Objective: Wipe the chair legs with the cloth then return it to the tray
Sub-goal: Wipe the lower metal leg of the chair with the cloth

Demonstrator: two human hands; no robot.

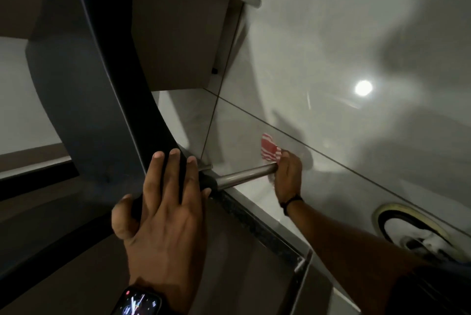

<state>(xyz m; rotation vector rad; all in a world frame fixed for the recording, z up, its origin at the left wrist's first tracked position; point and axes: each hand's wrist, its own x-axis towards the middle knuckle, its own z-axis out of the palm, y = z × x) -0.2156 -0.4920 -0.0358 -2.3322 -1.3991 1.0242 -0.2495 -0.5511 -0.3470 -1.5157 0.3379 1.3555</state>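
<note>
Left hand [163,215] grips chair [107,100]; right hand [288,174] clamps cloth [270,149] on leg [244,175]

Left hand [163,212] fingers spread flat and gripping, right hand [288,177] fisted, arm outstretched

Smooth, shiny metal chair leg [244,174], striped woven cloth [270,149], matt dark plastic seat edge [107,85], glossy floor tiles [331,59]
</note>
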